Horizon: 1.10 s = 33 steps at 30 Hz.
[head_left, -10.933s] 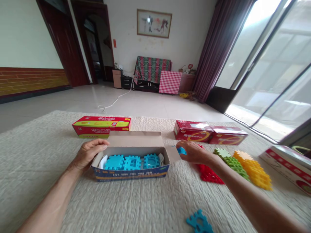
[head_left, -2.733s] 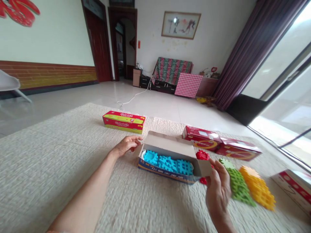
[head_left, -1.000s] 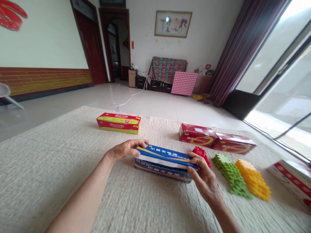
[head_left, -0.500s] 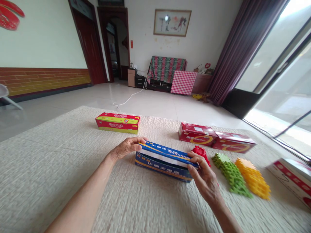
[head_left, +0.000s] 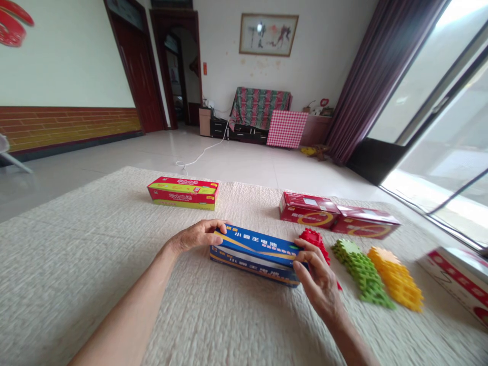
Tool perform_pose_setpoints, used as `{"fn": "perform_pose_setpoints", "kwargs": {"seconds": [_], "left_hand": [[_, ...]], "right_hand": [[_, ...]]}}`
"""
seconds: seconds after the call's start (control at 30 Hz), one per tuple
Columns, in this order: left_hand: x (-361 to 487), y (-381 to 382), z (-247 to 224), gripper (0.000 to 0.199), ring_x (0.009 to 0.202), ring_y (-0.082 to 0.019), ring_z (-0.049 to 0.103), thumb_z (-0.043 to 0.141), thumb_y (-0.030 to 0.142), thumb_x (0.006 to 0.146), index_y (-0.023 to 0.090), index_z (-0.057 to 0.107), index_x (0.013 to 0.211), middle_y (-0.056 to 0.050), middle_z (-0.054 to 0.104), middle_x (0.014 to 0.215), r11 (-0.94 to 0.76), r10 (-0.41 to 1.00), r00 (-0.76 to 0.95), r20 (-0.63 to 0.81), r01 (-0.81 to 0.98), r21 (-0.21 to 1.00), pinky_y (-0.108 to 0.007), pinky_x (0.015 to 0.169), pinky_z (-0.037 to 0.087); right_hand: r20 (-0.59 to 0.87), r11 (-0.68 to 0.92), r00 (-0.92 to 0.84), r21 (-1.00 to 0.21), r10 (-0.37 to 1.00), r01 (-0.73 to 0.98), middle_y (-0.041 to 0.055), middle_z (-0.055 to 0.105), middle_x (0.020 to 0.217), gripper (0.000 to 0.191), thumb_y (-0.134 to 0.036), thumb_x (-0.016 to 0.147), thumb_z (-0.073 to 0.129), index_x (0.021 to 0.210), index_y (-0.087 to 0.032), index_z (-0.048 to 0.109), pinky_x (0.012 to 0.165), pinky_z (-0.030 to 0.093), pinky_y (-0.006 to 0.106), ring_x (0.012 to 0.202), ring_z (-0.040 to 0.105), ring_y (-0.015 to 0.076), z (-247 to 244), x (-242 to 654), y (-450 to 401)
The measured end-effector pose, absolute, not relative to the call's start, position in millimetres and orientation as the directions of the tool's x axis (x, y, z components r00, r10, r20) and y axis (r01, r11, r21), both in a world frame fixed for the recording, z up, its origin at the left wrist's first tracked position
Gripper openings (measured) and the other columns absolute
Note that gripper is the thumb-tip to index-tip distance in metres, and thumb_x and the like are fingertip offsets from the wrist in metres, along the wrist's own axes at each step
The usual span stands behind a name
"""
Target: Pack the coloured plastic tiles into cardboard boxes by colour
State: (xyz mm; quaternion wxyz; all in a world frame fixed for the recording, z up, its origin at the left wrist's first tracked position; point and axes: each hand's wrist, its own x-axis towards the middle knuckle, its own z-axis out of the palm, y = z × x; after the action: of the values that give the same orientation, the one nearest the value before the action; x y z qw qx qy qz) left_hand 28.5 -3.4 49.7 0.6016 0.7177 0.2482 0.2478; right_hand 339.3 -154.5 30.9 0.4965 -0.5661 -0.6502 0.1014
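Note:
A long blue battery box (head_left: 253, 267) with gold stripes and white lettering rests on the quilted mat. Its blue lid (head_left: 259, 243) lies almost level over the top, with its pale front flap showing as a thin strip. At the lid's left end, my left hand (head_left: 198, 235) grips the corner between thumb and fingers. My right hand (head_left: 319, 277) pinches the lid's right end, thumb in front and fingers on top. What is inside the box is hidden. Red interlocking plastic pieces (head_left: 314, 239) lie just beyond my right hand, partly covered by it.
On the cream mat (head_left: 95, 264), a red and yellow box (head_left: 183, 194) stands farther left. Two dark red boxes (head_left: 308, 209) sit end to end behind. Green pieces (head_left: 364, 274) and yellow pieces (head_left: 396, 279) lie in rows at right, beside a white and red box (head_left: 457, 279).
Both hands have pushed the lid down and towards me, narrowing the gap above the box's front wall. More of the lid's top face shows. The other boxes and the plastic pieces stay put.

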Motion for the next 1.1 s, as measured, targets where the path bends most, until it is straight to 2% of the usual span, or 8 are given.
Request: {"fn": "perform_pose_setpoints", "kwargs": {"seconds": [0.1, 0.2, 0.3, 0.4, 0.5, 0.67, 0.93, 1.1], "left_hand": [[30, -4, 60, 0.021, 0.114, -0.023, 0.053, 0.066, 0.032, 0.073, 0.019, 0.059, 0.088, -0.007, 0.052, 0.132, -0.256, 0.671, 0.741, 0.033, 0.189, 0.948, -0.034, 0.093, 0.042], [30, -9, 78, 0.021, 0.123, -0.025, 0.046, 0.065, 0.034, 0.072, 0.020, 0.064, 0.087, -0.007, 0.051, 0.132, -0.423, 0.699, 0.714, 0.031, 0.378, 0.824, -0.035, 0.095, 0.041], [31, -22, 89, 0.038, 0.126, -0.029, 0.042, 0.071, 0.034, 0.066, 0.021, 0.064, 0.101, -0.008, 0.047, 0.136, -0.548, 0.684, 0.728, 0.047, 0.469, 0.693, -0.038, 0.097, 0.040], [39, -38, 87, 0.054, 0.120, -0.028, 0.047, 0.073, 0.023, 0.060, 0.021, 0.056, 0.111, -0.010, 0.046, 0.133, -0.653, 0.676, 0.718, 0.166, 0.480, 0.585, -0.039, 0.098, 0.041], [48, -44, 77, 0.048, 0.112, -0.024, 0.052, 0.063, 0.013, 0.065, 0.021, 0.052, 0.111, -0.010, 0.049, 0.126, -0.726, 0.657, 0.688, 0.309, 0.466, 0.506, -0.037, 0.095, 0.043], [49, -13, 63, 0.045, 0.115, -0.022, 0.052, 0.058, 0.008, 0.068, 0.021, 0.050, 0.110, -0.008, 0.050, 0.125, -0.797, 0.600, 0.679, 0.422, 0.463, 0.389, -0.035, 0.099, 0.042], [80, 25, 47, 0.046, 0.127, -0.027, 0.040, 0.055, 0.005, 0.073, 0.016, 0.051, 0.118, -0.013, 0.049, 0.131, -0.720, 0.590, 0.546, 0.595, 0.689, 0.081, -0.044, 0.107, 0.035], [102, 17, 30, 0.047, 0.118, -0.032, 0.046, 0.061, 0.016, 0.076, 0.016, 0.052, 0.123, -0.014, 0.052, 0.128, -0.663, 0.572, 0.503, 0.648, 0.749, 0.004, -0.047, 0.102, 0.038]], "right_hand": [[0.554, 0.341, 0.118, -0.651, 0.824, 0.678, 0.0096, 0.052, 0.127, 0.013, -0.032, 0.087, 0.050, 0.082, -0.022, 0.054, 0.093, 0.043, 0.042, 0.113, 0.052, 0.0253, 30, 338, -154], [0.599, 0.360, 0.072, -0.569, 0.798, 0.740, 0.0099, 0.049, 0.130, 0.010, -0.031, 0.087, 0.050, 0.086, -0.022, 0.055, 0.095, 0.042, 0.045, 0.117, 0.049, 0.0272, 31, 338, -157], [0.620, 0.403, -0.028, -0.474, 0.784, 0.783, 0.0117, 0.041, 0.138, 0.019, -0.031, 0.083, 0.054, 0.100, -0.022, 0.054, 0.098, 0.041, 0.051, 0.126, 0.041, 0.0312, 29, 338, -162], [0.662, 0.413, -0.045, -0.411, 0.748, 0.813, 0.0137, 0.033, 0.144, 0.035, -0.028, 0.081, 0.057, 0.114, -0.022, 0.049, 0.098, 0.040, 0.056, 0.131, 0.035, 0.0341, 20, 336, -166], [0.733, 0.357, 0.088, -0.428, 0.674, 0.830, 0.0147, 0.035, 0.142, 0.049, -0.025, 0.080, 0.058, 0.127, -0.022, 0.042, 0.092, 0.047, 0.055, 0.129, 0.038, 0.0337, 10, 332, -162], [0.732, 0.341, 0.193, -0.512, 0.654, 0.788, 0.0150, 0.037, 0.139, 0.058, -0.026, 0.080, 0.058, 0.134, -0.025, 0.037, 0.069, 0.059, 0.040, 0.123, 0.043, 0.0312, 12, 320, -128], [0.729, 0.268, 0.315, -0.562, 0.608, 0.782, 0.0157, 0.030, 0.139, 0.056, -0.019, 0.077, 0.053, 0.130, -0.022, 0.036, 0.093, 0.045, 0.054, 0.129, 0.034, 0.0318, 7, 302, -76], [0.694, 0.249, 0.317, -0.584, 0.646, 0.773, 0.0125, 0.039, 0.128, 0.066, -0.008, 0.070, 0.047, 0.132, -0.021, 0.032, 0.103, 0.036, 0.051, 0.124, 0.039, 0.0262, -4, 295, -73]]}}
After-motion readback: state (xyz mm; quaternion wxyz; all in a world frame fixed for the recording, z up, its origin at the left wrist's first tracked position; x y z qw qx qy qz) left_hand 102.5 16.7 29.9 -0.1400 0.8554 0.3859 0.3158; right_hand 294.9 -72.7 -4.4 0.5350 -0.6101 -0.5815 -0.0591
